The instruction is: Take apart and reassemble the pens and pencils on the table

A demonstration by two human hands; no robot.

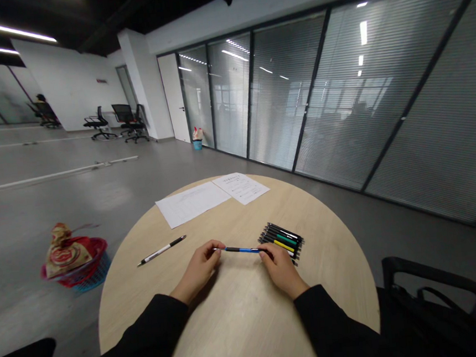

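A blue pen [244, 250] with a dark grip is stretched level between my two hands, just above the round table [242, 322]. The fingertips of my left hand [202, 264] pinch its left end, and my right hand [279, 265] pinches its right end. Just beyond my right hand lies a row of several pens [283, 235], mostly black, with green, yellow and white barrels among them; the hand hides part of the row. A white pen with black ends [161, 251] rests alone to the left of my left hand.
Two printed paper sheets [193, 202] [242, 188] lie at the table's far edge. On the floor to the left stands a basket [92, 272] holding a paper bag [67, 253]. A black chair [434, 278] is close on the right. Glass partitions [281, 97] run behind the table.
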